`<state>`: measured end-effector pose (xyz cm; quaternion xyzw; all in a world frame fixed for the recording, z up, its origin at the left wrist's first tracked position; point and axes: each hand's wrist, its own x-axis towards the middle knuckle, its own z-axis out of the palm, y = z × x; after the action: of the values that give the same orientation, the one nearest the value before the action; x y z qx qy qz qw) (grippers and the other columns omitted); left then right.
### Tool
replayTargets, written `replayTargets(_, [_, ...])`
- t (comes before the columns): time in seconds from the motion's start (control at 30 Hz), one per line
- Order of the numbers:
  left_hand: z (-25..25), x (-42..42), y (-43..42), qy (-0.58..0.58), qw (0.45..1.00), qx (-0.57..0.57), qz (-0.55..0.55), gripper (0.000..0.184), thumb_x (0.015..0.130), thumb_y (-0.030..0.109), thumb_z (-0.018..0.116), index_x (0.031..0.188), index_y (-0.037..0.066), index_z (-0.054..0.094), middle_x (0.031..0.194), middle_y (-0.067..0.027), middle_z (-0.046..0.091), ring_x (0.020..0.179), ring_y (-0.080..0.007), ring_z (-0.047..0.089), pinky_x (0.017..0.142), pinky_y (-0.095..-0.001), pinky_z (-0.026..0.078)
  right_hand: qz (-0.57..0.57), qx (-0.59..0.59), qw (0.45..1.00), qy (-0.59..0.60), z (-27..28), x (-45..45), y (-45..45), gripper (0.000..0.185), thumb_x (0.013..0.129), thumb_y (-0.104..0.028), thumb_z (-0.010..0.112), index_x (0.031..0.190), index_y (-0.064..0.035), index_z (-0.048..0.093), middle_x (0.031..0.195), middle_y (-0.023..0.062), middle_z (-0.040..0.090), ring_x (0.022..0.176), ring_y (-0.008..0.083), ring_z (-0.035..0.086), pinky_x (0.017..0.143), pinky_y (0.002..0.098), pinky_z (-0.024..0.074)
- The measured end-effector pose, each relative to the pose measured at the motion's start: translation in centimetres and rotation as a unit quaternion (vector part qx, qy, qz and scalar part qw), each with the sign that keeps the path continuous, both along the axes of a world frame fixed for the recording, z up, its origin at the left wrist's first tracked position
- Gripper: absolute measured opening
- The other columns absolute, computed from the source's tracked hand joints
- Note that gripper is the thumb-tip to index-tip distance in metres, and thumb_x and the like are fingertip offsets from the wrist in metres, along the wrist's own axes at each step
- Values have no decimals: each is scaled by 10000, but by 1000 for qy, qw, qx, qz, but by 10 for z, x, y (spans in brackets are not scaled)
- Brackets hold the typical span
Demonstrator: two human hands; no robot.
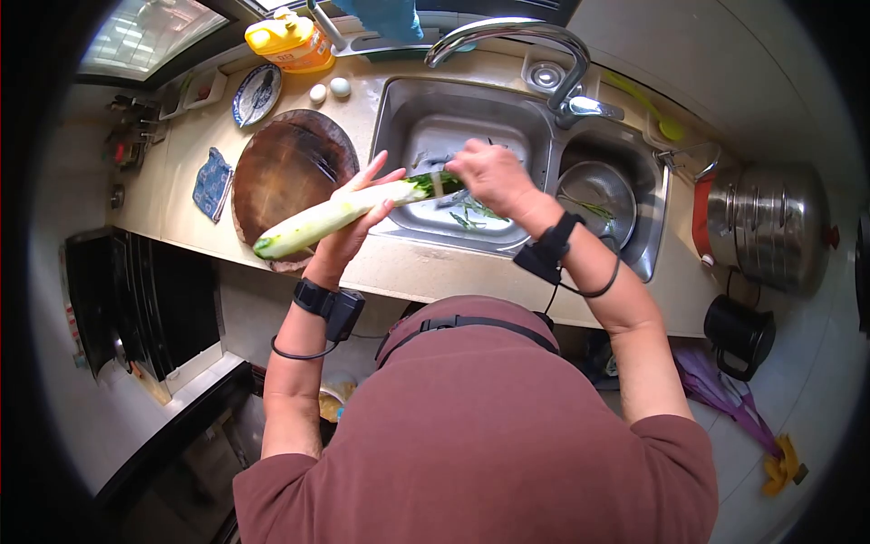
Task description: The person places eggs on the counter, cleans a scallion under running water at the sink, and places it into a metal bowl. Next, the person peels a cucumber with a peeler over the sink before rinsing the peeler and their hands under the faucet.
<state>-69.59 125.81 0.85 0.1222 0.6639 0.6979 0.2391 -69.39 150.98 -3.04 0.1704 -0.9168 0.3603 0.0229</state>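
Observation:
A long, mostly peeled gourd point(340, 213) lies slanted across my left hand point(349, 227), over the round chopping board's right edge and the sink. My left hand holds it from below, with some fingers stretched beyond it. Dark green skin remains at its right end. There my right hand point(494, 177) is closed on what looks like a peeler point(437, 185), mostly hidden, with a pale band across the skin. Strips of green peel point(471, 216) lie below in the large sink basin point(412, 113).
The round wooden chopping board point(294, 163) is at left, near a blue cloth point(213, 184), a patterned dish point(257, 94), two eggs point(329, 90) and a yellow jug point(290, 41). A faucet point(517, 34) arches over the sink. A metal bowl point(616, 186) sits in the small basin; a steel pot point(770, 227) stands right.

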Motion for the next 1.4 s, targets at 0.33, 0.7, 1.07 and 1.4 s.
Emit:
replayTargets(0.33, [0, 1, -16, 46, 998, -32, -32, 578, 854, 100, 644, 1360, -42, 404, 1287, -222, 532, 1197, -265, 522, 1038, -360, 386, -12, 170, 983, -65, -79, 0, 54, 366, 925, -368, 497, 789, -80, 676, 801, 135, 642, 779, 328, 624, 691, 453, 484])
replayTargets(0.7, [6, -14, -5, 207, 967, -95, -111, 412, 841, 66, 622, 1232, -38, 543, 1277, -153, 493, 1171, -265, 534, 1029, -353, 398, -12, -12, 996, -83, 1, -12, 8, 384, 923, -362, 483, 743, -70, 654, 794, 159, 631, 792, 362, 604, 713, 459, 474])
replayTargets(1.07, [0, -5, -29, 18, 998, 58, 15, 222, 810, 88, 674, 1020, 21, 645, 1223, -141, 510, 1170, -265, 508, 1043, -381, 359, -110, 68, 983, -132, -78, 10, 66, 388, 925, -357, 507, 787, -30, 662, 751, 169, 634, 733, 322, 610, 693, 431, 474])
replayTargets(1.4, [9, -5, -6, -46, 987, 149, 27, 308, 835, 61, 635, 1126, 11, 545, 1205, -140, 526, 1233, -310, 471, 1094, -425, 315, 23, -432, 781, -450, -42, -3, 21, 437, 984, -385, 444, 877, -2, 626, 771, 38, 606, 737, 152, 648, 529, 257, 494])
